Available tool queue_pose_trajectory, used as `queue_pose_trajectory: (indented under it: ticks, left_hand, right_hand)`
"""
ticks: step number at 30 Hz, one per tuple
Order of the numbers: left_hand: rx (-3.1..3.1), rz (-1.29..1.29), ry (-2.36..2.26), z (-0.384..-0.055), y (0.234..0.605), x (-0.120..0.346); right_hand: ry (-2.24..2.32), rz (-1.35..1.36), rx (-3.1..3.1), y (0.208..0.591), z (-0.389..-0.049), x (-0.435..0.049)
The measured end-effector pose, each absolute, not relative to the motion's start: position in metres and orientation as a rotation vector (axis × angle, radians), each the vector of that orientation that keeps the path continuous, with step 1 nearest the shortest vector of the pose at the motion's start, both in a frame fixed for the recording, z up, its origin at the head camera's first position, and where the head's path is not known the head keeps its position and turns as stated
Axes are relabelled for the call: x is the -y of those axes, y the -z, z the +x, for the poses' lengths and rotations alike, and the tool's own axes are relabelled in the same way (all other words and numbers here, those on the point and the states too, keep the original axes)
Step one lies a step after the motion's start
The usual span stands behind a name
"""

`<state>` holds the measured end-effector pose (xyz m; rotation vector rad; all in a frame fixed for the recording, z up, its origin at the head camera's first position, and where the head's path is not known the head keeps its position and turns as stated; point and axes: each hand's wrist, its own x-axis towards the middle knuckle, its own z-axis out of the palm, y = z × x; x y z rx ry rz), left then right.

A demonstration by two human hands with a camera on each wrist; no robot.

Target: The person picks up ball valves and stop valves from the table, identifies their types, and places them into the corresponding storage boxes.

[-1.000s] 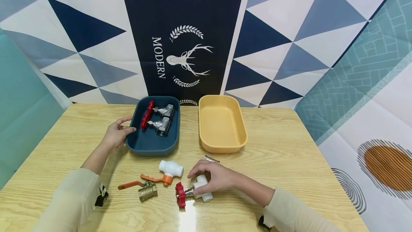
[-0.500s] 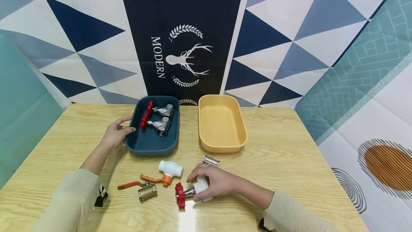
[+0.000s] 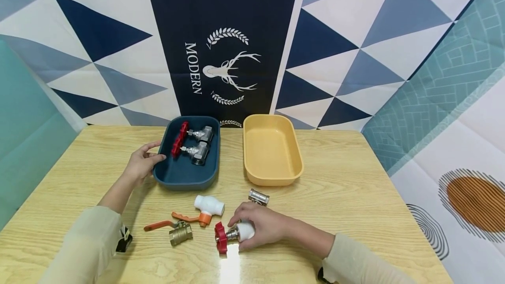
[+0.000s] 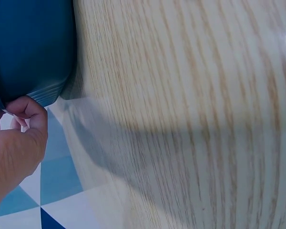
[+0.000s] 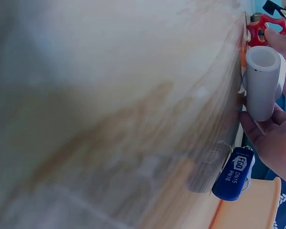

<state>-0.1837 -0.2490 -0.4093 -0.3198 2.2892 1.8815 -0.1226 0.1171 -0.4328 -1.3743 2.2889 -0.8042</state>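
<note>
One white valve (image 3: 240, 232) sits low over the near part of the table, its stem lying crosswise to the person: the red handwheel (image 3: 221, 238) points left, the white body right and slightly farther off. The right hand (image 3: 268, 227) grasps that body between thumb and fingers; whether the valve touches the wood cannot be told. In the right wrist view its tube shows a hollow end beside the handwheel.

Left of it lie a brass valve (image 3: 180, 234) and, just beyond, a white-and-orange valve (image 3: 210, 206), both levers pointing left. Past the right hand is a metal fitting (image 3: 258, 197). On a blue handle (image 5: 232, 174) one reads "DN15 PN16", below what looks like "FGO".

Farther back, the left hand (image 3: 142, 163) pinches the left rim of a blue bin (image 3: 177, 179), where two red-wheeled metal valves (image 3: 197, 146) lie. A yellow bin (image 3: 272, 152) stands to its right.

Pale wood grain covers the table (image 3: 339, 179); behind hangs a triangle-patterned backdrop (image 3: 323, 56) with a stag and "MODERN" printed sideways.
</note>
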Motion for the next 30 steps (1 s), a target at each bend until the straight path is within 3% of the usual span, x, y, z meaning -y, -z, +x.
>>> queue_pose_trajectory:
  ticks: [10,30]
  left_hand:
    - [-2.284,-0.310,-1.901,-0.1847,0.4083,0.2498]
    - [-2.261,-0.300,-1.929,-0.1865,0.4107,0.2506]
  right_hand:
    - [0.654,-1.495,-2.387,0.4335,-0.1200,-0.1132]
    - [0.650,-1.455,-2.376,0.4290,-0.1182,-0.1110]
